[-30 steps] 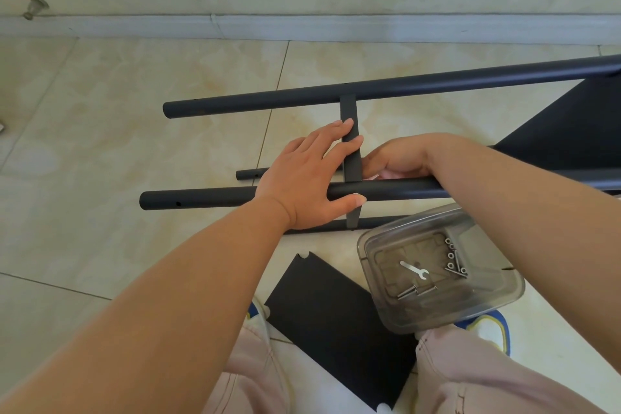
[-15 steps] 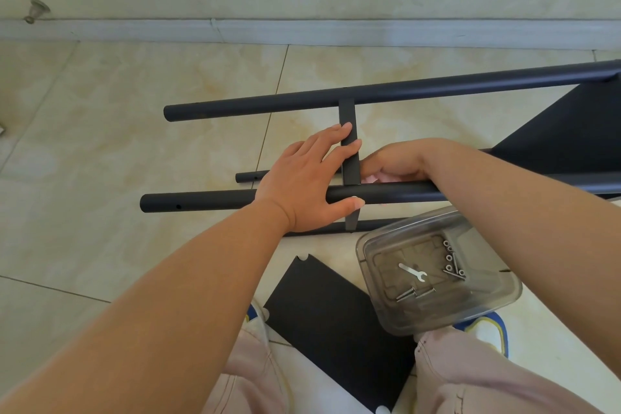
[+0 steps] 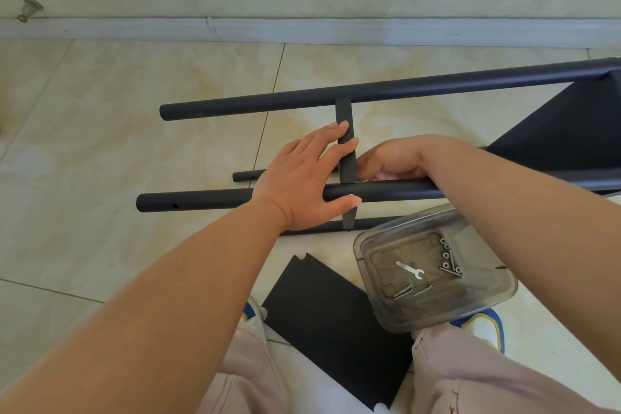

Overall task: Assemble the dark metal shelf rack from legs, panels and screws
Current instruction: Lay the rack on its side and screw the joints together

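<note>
On the tiled floor (image 3: 100, 144) in front of you, the partly built dark metal rack (image 3: 554, 144) lies on its side, and everything below is placed relative to its near leg (image 3: 201, 202), the tube running left to right across the middle of the view. Your left hand (image 3: 302, 181) rests on that leg with fingers straight and spread, fingertips touching the flat crossbar (image 3: 346, 144) that rises from the leg to the far leg (image 3: 403, 91), thumb lying on the leg's near side. Your right hand (image 3: 393, 161) sits just beyond the near leg, right of the crossbar, fingers curled under; whether they pinch a screw or only press the joint is hidden. A mounted shelf panel (image 3: 571, 131) spans the legs at the far right. Nearer to you than the leg, a clear plastic box (image 3: 437, 316) rests against your knee, holding a small wrench (image 3: 410, 269) and screws (image 3: 448, 259). Left of the box, a loose dark panel (image 3: 329, 323) lies flat between your shoes.
</note>
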